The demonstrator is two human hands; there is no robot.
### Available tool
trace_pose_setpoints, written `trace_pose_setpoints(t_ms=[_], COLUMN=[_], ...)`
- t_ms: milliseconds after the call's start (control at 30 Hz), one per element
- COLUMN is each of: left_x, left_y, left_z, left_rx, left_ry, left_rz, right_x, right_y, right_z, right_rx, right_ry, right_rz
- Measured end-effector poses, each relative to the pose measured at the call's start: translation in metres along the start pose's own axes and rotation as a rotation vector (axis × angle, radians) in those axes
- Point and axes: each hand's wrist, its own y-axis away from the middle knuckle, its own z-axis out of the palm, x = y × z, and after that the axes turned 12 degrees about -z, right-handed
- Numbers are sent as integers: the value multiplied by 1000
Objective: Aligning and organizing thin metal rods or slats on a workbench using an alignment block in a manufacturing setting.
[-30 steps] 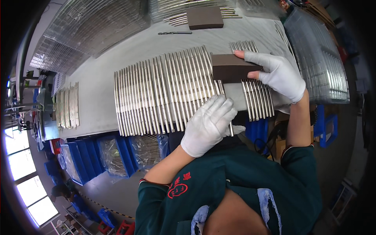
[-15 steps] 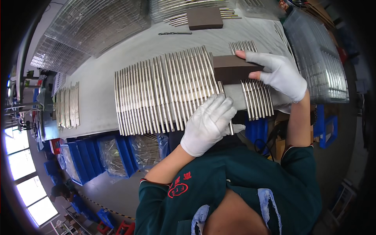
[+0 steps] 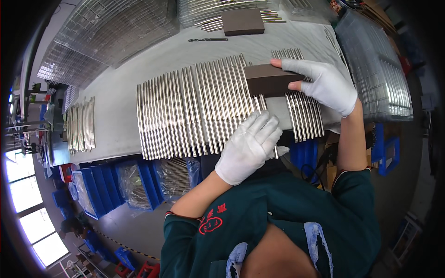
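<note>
My right hand [image 3: 327,83], in a white glove with bare thumb and fingertip, is closed around a brown rectangular block [image 3: 271,83]. The block lies across the right end of a long row of shiny metal rods [image 3: 185,111]. My left hand [image 3: 248,150], also in a white glove, rests over the near ends of the right-hand rods, fingers close together. A metal rod [image 3: 276,153] passes beneath its fingers and pokes out near the thumb. The fingers hide the middle of that rod. To the right, a smaller group of rods [image 3: 303,116] runs partly beneath my right hand.
Another brown block [image 3: 243,22] sits on rods at the back. A drill bit [image 3: 207,40] lies in front of it. Clear plastic cases [image 3: 111,32] stand at back left, more [image 3: 375,69] at right. Blue bins [image 3: 97,185] stand below the table's front edge.
The brown block has shifted slightly left over the rods, with my right hand moving along with it. My left hand has barely moved.
</note>
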Motion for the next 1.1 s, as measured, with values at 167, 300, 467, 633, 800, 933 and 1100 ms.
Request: trace_pose_setpoints(t_ms=[167, 300, 467, 633, 800, 933, 1100], left_x=[2, 3, 8, 14, 10, 9, 10], left_y=[-4, -5, -10, -15, -13, -14, -20], left_z=[0, 5, 3, 6, 8, 6, -2], left_rx=[-156, -242, -255, -288, -238, -223, -205], left_ry=[-100, -175, -241, -198, -129, -63, -77], left_rz=[28, 40, 15, -3, 6, 40, 83], right_x=[13, 22, 22, 20, 15, 9, -9], right_y=[27, 36, 39, 43, 44, 34, 2], right_z=[-19, -17, -12, -11, -13, -14, 7], right_rx=[253, 344, 406, 439, 320, 167, -64], right_ry=[-204, -91, -150, -168, -363, -525, -34], right_rz=[270, 257, 205, 186, 221, 182, 30])
